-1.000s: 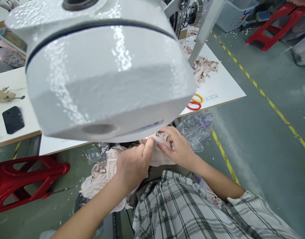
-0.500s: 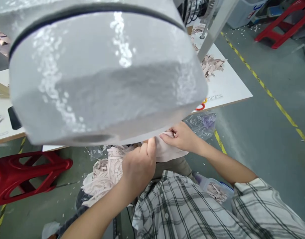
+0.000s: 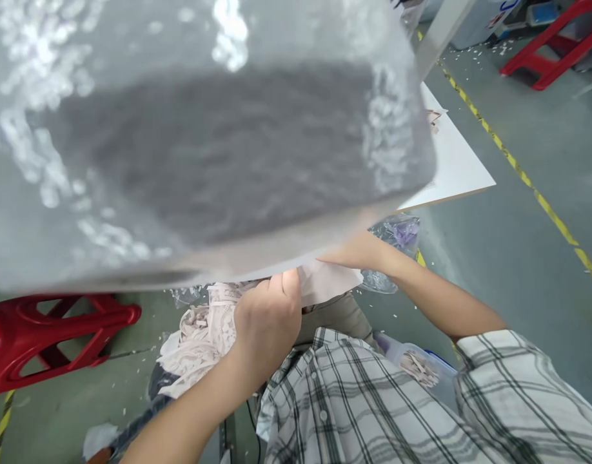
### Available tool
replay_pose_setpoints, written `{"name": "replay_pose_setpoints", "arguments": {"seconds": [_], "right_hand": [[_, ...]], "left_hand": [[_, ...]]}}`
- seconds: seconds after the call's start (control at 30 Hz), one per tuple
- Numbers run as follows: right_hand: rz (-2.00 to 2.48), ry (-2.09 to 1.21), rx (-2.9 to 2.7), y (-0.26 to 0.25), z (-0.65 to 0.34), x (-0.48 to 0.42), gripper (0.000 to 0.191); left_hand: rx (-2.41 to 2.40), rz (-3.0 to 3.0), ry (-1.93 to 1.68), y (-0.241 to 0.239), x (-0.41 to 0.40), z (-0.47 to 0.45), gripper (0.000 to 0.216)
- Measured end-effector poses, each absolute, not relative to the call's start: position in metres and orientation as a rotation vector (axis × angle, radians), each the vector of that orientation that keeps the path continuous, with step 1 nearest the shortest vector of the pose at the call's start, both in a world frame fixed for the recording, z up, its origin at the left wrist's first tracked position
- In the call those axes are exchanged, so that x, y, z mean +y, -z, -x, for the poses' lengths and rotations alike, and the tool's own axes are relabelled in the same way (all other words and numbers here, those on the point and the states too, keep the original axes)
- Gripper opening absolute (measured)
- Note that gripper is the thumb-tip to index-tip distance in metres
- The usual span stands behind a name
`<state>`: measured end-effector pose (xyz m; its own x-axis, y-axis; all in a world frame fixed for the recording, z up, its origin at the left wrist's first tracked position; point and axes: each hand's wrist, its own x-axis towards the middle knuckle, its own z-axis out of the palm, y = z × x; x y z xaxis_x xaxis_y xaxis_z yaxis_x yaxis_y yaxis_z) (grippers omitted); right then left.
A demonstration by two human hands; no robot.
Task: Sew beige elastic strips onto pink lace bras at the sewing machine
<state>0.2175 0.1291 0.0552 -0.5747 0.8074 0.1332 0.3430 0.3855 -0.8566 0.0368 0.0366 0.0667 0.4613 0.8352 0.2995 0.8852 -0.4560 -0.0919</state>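
A large grey machine head (image 3: 218,154), close to the camera and blurred, covers the upper part of the view. Just under its lower edge, my left hand (image 3: 269,316) is closed on a piece of pale pink fabric (image 3: 329,281), fingers curled in and thumb at the top. To the right, my right hand (image 3: 356,250) rests at the upper edge of the same fabric. Its fingers are hidden behind the machine head, so their grip does not show. A heap of pale pink lace and strips (image 3: 204,341) hangs left of my left hand, by my lap.
A red stool (image 3: 59,335) stands at the left, another red stool (image 3: 547,58) at the far right. The white tabletop (image 3: 460,167) shows its corner on the right. Beside my lap is a plastic bin (image 3: 444,380) with fabric scraps. A clear plastic bag (image 3: 397,235) lies below the table edge.
The machine head fills more of the view, as my head has shifted closer. My right hand has moved slightly up, its fingers passing out of sight. My left hand keeps its grip.
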Motion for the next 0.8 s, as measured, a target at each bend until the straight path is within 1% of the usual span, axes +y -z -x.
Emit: {"name": "replay_pose_setpoints", "arguments": {"seconds": [0.13, 0.27, 0.43, 0.7, 0.8], "right_hand": [[0.984, -1.143, -2.101, -0.052, -0.217, 0.131, 0.039], [1.013, -1.091, -2.147, -0.049, -0.22, 0.131, 0.037], [1.014, -1.121, -2.155, -0.049, -0.222, 0.131, 0.038], [1.041, -1.157, -2.113, -0.057, -0.227, 0.13, 0.035], [1.075, -1.163, -2.092, -0.059, -0.23, 0.129, 0.034]], "left_hand": [[-1.491, 2.46, 0.303, -0.066, 0.036, -0.037, 0.027], [-1.457, 2.423, 0.348, -0.065, 0.036, -0.037, 0.027], [-1.436, 2.387, 0.349, -0.063, 0.036, -0.035, 0.026], [-1.369, 2.353, 0.393, -0.067, 0.038, -0.038, 0.015], [-1.341, 2.385, 0.397, -0.067, 0.04, -0.041, 0.015]]}}
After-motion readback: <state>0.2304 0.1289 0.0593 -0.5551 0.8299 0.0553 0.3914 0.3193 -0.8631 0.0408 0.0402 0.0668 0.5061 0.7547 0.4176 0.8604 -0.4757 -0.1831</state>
